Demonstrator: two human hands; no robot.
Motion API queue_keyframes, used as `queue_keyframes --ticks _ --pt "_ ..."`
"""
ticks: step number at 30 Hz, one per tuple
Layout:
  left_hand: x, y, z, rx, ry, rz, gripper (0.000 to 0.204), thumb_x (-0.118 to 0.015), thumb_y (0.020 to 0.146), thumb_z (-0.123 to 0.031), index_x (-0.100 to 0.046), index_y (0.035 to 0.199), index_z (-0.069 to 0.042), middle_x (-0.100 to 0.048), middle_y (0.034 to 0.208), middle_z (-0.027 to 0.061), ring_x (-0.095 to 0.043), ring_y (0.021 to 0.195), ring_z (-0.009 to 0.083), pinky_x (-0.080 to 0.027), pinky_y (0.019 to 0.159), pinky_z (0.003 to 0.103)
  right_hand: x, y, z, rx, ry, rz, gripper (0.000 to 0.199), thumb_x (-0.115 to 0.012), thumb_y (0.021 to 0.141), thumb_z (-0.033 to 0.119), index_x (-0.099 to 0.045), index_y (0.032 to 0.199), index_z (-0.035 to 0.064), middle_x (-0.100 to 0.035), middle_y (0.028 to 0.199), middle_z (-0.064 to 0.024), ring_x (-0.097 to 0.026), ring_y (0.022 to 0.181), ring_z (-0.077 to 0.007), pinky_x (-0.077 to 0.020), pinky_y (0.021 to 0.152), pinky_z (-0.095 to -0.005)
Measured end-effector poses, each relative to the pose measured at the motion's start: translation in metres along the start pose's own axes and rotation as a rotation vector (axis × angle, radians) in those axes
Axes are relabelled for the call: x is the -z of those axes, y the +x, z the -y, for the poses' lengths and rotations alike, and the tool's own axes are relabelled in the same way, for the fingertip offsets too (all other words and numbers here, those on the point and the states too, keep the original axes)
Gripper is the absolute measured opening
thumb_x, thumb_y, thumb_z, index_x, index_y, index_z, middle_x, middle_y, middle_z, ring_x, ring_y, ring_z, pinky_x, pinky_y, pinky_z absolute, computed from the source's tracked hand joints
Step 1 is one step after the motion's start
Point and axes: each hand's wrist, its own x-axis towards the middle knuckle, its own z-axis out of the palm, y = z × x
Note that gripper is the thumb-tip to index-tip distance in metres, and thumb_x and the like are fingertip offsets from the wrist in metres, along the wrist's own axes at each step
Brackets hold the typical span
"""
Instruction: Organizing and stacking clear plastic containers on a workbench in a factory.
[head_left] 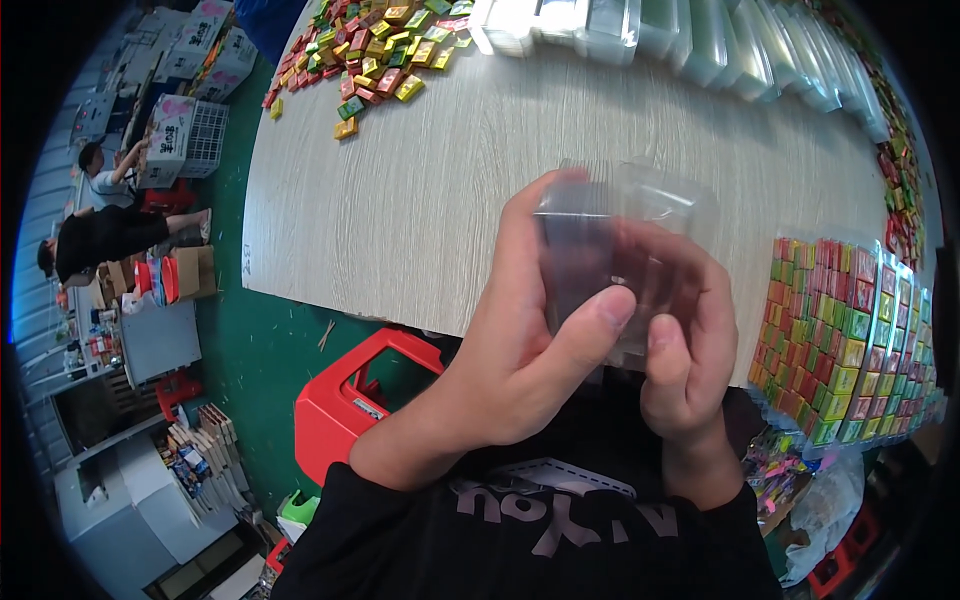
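Close to my body, over the table's near edge, my left hand grips a stack of nested transparent plastic boxes, thumb across the near side. My right hand curls its fingers around the right side of the same transparent plastic, where a box stands partly apart from the stack. Motion blurs the plastic, so how many boxes are held I cannot tell. To the right of my right hand stand transparent packs filled with rows of small wrapped pieces in red, green and yellow.
Loose wrapped pieces lie heaped at the table's far left. Rows of transparent boxes line the far edge. A red plastic stool stands on the green floor at left. Farther left, two people are near stacked cartons.
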Motion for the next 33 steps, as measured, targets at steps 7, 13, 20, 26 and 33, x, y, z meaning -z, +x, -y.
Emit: queue_keyframes --ticks 7,13,20,26,33 --pt "-0.002 0.003 0.0019 -0.045 0.165 -0.024 0.066 -0.055 0.091 -0.011 -0.011 0.139 0.002 -0.043 0.125 0.0161 -0.048 0.115 0.0211 -0.039 0.098 0.035 -0.0015 0.0041 0.0011 0.013 -0.18 0.108 0.058 -0.06 0.082 0.013 -0.036 0.133 -0.002 -0.042 0.129 -0.0193 -0.049 0.115 -0.0278 -0.0438 0.091 -0.0341" --pt "-0.0052 0.0025 0.0011 -0.067 0.114 -0.042 0.064 -0.057 0.092 -0.022 -0.019 0.139 0.0 -0.045 0.126 0.0134 -0.049 0.112 0.0195 -0.043 0.093 0.034 0.0022 0.0077 0.001 -0.017 -0.019 0.115 0.057 -0.061 0.082 0.013 -0.037 0.132 -0.0012 -0.043 0.125 -0.0173 -0.048 0.113 -0.0264 -0.0428 0.089 -0.0314" --pt "-0.0014 0.0028 -0.0035 -0.041 0.094 0.025 0.07 -0.058 0.091 -0.015 -0.011 0.14 0.002 -0.045 0.124 0.0152 -0.048 0.115 0.0201 -0.039 0.098 0.035 -0.0032 0.0024 0.0017 -0.077 0.203 0.044 0.054 -0.056 0.085 0.011 -0.034 0.132 -0.002 -0.042 0.124 -0.0162 -0.049 0.111 -0.0218 -0.0441 0.086 -0.0302" --pt "-0.0003 0.005 -0.0027 -0.011 -0.014 0.018 0.068 -0.057 0.092 -0.015 -0.011 0.14 0.002 -0.045 0.123 0.0152 -0.048 0.114 0.02 -0.038 0.098 0.035 -0.005 0.0025 0.0056 -0.096 0.227 -0.029 0.049 -0.05 0.086 0.007 -0.034 0.132 -0.0043 -0.047 0.124 -0.0179 -0.052 0.114 -0.0254 -0.0429 0.095 -0.0341" --pt "-0.0005 0.0034 0.0021 -0.061 0.107 -0.016 0.068 -0.057 0.091 -0.012 -0.011 0.14 0.002 -0.045 0.123 0.0155 -0.049 0.114 0.0205 -0.038 0.098 0.035 -0.0024 0.0042 0.0026 0.006 -0.099 0.086 0.06 -0.06 0.082 0.01 -0.034 0.134 -0.0019 -0.044 0.127 -0.0183 -0.05 0.115 -0.0274 -0.0434 0.093 -0.0337"
